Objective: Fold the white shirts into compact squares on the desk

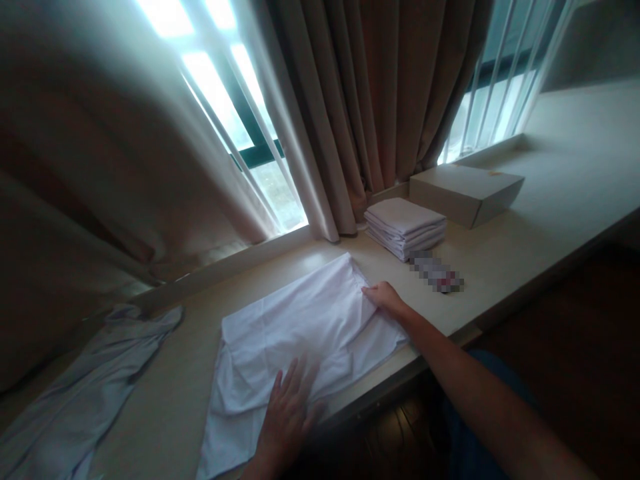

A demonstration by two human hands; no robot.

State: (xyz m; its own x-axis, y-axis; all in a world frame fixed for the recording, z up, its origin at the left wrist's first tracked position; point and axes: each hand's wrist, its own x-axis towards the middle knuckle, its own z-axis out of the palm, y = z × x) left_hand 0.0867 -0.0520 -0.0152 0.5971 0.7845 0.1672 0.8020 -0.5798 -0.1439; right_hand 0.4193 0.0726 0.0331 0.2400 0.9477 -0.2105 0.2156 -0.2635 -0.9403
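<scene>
A white cloth lies spread and partly folded on the pale counter, its near part reaching the front edge. My right hand pinches the cloth at its right side, fingers closed on the fabric. Over the near part of the cloth is my left hand, fingers stretched out and slightly smeared by motion. Whether its palm presses on the fabric I cannot tell. Beyond my right hand sits a neat stack of folded white cloths.
A closed pale box stands behind the stack. A blurred-out small item lies in front of the stack. Crumpled greyish cloth lies at the left. Brown curtains hang along the windows behind the counter.
</scene>
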